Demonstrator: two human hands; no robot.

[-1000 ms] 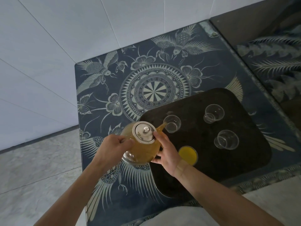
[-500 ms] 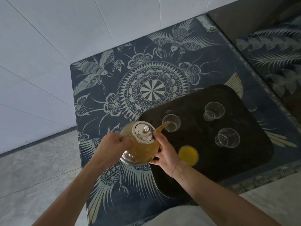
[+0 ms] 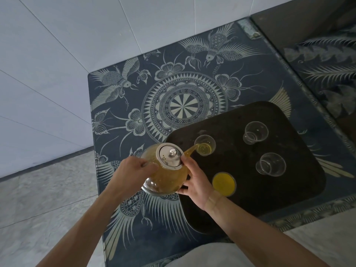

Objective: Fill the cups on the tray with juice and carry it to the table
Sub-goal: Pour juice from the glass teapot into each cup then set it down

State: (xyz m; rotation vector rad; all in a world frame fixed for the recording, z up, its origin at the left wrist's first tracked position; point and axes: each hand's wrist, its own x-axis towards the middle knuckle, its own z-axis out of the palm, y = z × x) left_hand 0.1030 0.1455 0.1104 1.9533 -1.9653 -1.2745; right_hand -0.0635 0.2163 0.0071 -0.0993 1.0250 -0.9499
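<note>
A glass teapot (image 3: 165,174) full of orange juice, with a metal lid, is tilted to the right over the dark tray (image 3: 289,197). My left hand (image 3: 133,170) grips its left side and my right hand (image 3: 196,180) holds its right side by the spout. Juice streams from the spout into a clear cup (image 3: 205,145), which is partly filled. A full cup of juice (image 3: 224,183) stands in front of it. Two empty clear cups (image 3: 255,132) (image 3: 270,164) stand on the tray's right half.
The tray lies on a dark blue counter (image 3: 134,97) patterned with birds, flowers and a mandala. White tiled wall rises at the back left, grey floor lies to the left. A dark patterned surface (image 3: 327,60) adjoins at the right.
The pot has tipped further and juice now flows into the far left cup, which has gained some juice. Both hands stay on the pot.
</note>
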